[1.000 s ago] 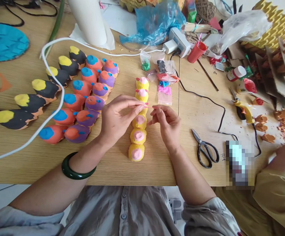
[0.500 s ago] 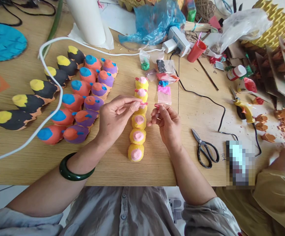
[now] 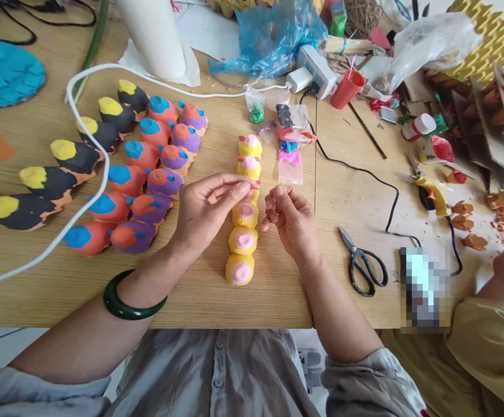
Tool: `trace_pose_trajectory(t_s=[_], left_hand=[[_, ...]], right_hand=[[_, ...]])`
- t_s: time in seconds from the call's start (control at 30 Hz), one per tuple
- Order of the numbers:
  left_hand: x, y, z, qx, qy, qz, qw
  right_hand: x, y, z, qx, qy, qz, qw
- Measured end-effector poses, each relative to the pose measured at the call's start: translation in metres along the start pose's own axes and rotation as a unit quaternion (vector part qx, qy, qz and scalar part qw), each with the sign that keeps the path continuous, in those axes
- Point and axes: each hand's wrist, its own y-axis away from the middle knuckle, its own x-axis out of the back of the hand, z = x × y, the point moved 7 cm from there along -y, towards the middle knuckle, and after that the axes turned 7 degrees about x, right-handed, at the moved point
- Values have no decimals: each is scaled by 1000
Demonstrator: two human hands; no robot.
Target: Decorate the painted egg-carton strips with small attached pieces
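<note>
A strip of yellow domed egg-carton cups (image 3: 242,240) with pink clay tops lies upright in front of me. The far cups carry small red bits at their sides. My left hand (image 3: 212,211) is closed in a pinch over the strip's third cup. A small red clay piece (image 3: 256,183) shows at its fingertips; I cannot tell whether it is held or sits on the cup. Right of the strip, my right hand (image 3: 293,220) is pinched closed, its contents hidden. Beyond it lie bags of coloured clay (image 3: 290,157).
Painted strips in black and yellow (image 3: 76,156), orange and blue (image 3: 128,179), and purple (image 3: 165,182) stand left, crossed by a white cable (image 3: 106,168). Scissors (image 3: 362,260) and a blurred-out phone (image 3: 424,289) lie right. A co-worker's sleeve (image 3: 486,341) is at the right edge.
The red piece seen at my right fingertips before is now out of sight. My right hand has turned in and closed a little more; my left hand has barely moved.
</note>
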Motion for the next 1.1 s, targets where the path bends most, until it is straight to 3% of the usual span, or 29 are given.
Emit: trace_pose_trajectory(t_s=[0.17,0.33,0.57,0.8,0.97,1.1], left_hand=[[0,-1,-3,8,0,-3,1000],[0,-1,-4,11,-1,-2,1000],[-1,-1,-1,4,-19,2,1000],[-2,0,1,-3,-22,3,1000],[-1,2,6,-16,-50,15,999],[-1,4,12,-63,-99,10,993]], right_hand=[[4,-2,2,7,13,-13,1000],[8,-2,1,17,5,18,1000],[2,2,-5,23,44,19,999],[-10,11,-2,-35,72,-12,997],[-4,14,-13,38,128,50,990],[-9,17,-10,18,123,30,992]])
